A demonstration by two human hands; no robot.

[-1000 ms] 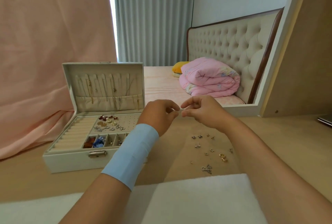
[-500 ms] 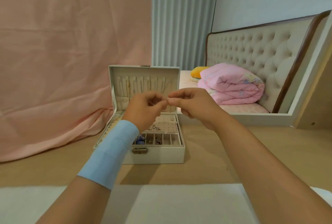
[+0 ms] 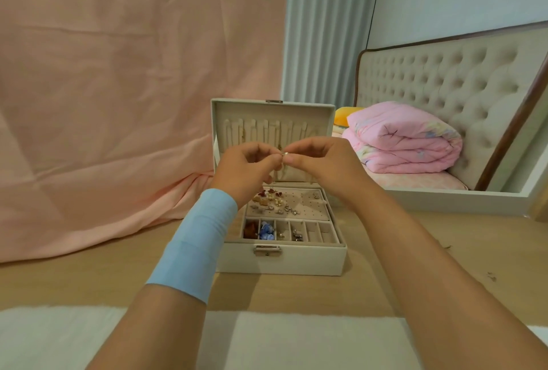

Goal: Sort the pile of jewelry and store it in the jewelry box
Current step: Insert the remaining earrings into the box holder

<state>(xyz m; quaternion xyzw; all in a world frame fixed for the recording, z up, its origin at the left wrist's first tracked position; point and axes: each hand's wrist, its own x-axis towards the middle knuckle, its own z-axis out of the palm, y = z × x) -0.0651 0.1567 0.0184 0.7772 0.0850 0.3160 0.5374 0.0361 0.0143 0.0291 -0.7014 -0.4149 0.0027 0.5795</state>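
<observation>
Above the open jewelry box [image 3: 281,261], the left hand [image 3: 246,169] and the right hand [image 3: 324,162] meet fingertip to fingertip. Both pinch one small metal piece [image 3: 286,154] between thumb and forefinger, the other fingers curled in. It is probably an earring, though it is too small to tell. The piece sits in the air in front of the upright lid [image 3: 271,116], where thin chains [image 3: 243,135] hang in a row. A blue wristband [image 3: 192,246] wraps the left forearm.

The box stands on the wooden table [image 3: 385,274], its latch facing the person. Sorted earrings [image 3: 274,200] lie on its perforated panel, clustered toward the left. In the front row of small compartments the leftmost holds a red item [image 3: 250,229] and the next a blue item [image 3: 266,230].

A second ago the box stood at the left of the view; now it sits in the middle, directly beneath the hands. The loose pieces [image 3: 490,276] on the table, then spread below the right hand, now show only as a few specks at the far right. The pinch itself is unchanged.

Behind the table hang a pink cloth [image 3: 118,103] and a grey curtain [image 3: 326,28]. A folded pink quilt [image 3: 406,138] lies against a tufted headboard [image 3: 444,79]. A white pad [image 3: 296,340] covers the near edge.
</observation>
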